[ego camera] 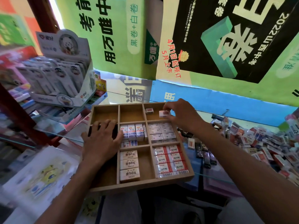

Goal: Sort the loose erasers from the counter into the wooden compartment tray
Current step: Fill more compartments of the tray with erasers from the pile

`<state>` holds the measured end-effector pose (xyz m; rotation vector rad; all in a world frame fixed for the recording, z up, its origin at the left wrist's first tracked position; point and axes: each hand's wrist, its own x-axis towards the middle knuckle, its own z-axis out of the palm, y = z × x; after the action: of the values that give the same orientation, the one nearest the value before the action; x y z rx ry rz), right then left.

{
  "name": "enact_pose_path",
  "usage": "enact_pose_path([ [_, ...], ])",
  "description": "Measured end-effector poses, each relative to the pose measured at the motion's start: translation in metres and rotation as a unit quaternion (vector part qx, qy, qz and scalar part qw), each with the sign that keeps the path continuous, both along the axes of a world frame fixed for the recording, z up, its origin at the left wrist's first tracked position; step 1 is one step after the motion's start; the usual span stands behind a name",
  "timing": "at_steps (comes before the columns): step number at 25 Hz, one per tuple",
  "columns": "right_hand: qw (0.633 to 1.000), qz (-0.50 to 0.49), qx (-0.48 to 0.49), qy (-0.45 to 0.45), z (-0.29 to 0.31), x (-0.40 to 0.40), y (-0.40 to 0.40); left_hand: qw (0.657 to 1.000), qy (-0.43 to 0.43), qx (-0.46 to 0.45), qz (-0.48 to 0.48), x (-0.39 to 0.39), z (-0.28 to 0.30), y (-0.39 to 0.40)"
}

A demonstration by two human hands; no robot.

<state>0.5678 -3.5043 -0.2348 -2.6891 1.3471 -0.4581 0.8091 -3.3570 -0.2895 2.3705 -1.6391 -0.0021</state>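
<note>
**Red-and-white eraser going into the far right compartment**

The small white eraser with a red-printed wrapper (164, 113) sits low in the far right compartment of the flat wooden compartment tray (171, 180), pinched between the thumb and fingers (166, 109) of the right hand (179, 113). The fingers are narrow, closed on the eraser's ends, probably so it can be set down square rather than dropped. Whether it already touches the compartment floor I cannot tell. Just beside it, apart from it, lies a second small eraser of the same kind (149, 110), which suggests this compartment is meant for that type.

The left hand (102, 139) lies spread and flat over the middle left compartment, fingers straight and wide, holding nothing; it seems to steady the tray, and its thumb touches the row of upright blue-and-white erasers (133, 132) in the centre compartment.

The other compartments show like kept with like: pale flat erasers (162, 132) at middle right, red-and-white 2B erasers (170, 161) at near right, three larger cream erasers (129, 165) stacked flat at near centre. Two far compartments hold nothing visible.

The tray rests on the glass-topped desk (215, 177). To its right lies the loose heap of mixed erasers (262, 147), so much sorting appears to remain. A display box of stationery (64, 75) stands at far left.
</note>
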Motion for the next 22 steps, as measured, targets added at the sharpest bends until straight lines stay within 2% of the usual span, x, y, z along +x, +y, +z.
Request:
enact_pose_path([
  [4, 0.989, -0.072, -0.018, 0.128, -0.02, 0.039, -0.032, 1.0, -0.008, 0.001, -0.002, 0.0, 0.0, 0.001],
  [7, 0.972, -0.046, -0.096, 0.209, -0.025, 0.05, -0.042, 1.0, -0.013, -0.002, -0.003, 0.0, -0.001, 0.0],
  [9, 0.969, -0.044, -0.116, 0.213, -0.027, 0.053, -0.047, 1.0, -0.01, -0.003, -0.003, 0.0, -0.001, 0.0],
  [15, 0.992, -0.027, -0.035, 0.115, -0.025, 0.053, -0.052, 1.0, -0.009, 0.001, -0.003, 0.001, -0.002, 0.001],
  [16, 0.996, -0.024, -0.03, 0.076, -0.024, 0.047, -0.051, 1.0, -0.008, 0.0, -0.002, 0.001, -0.002, 0.001],
  [19, 0.99, -0.064, -0.007, -0.124, -0.018, 0.013, -0.037, 1.0, -0.005, -0.002, -0.001, 0.001, 0.0, 0.001],
  [20, 0.984, -0.077, 0.014, -0.161, -0.017, -0.005, -0.028, 1.0, -0.003, -0.002, -0.001, 0.001, 0.0, 0.001],
  [22, 0.982, -0.089, 0.059, -0.153, -0.016, -0.043, -0.002, 1.0, 0.002, -0.005, -0.001, 0.001, 0.001, 0.001],
])
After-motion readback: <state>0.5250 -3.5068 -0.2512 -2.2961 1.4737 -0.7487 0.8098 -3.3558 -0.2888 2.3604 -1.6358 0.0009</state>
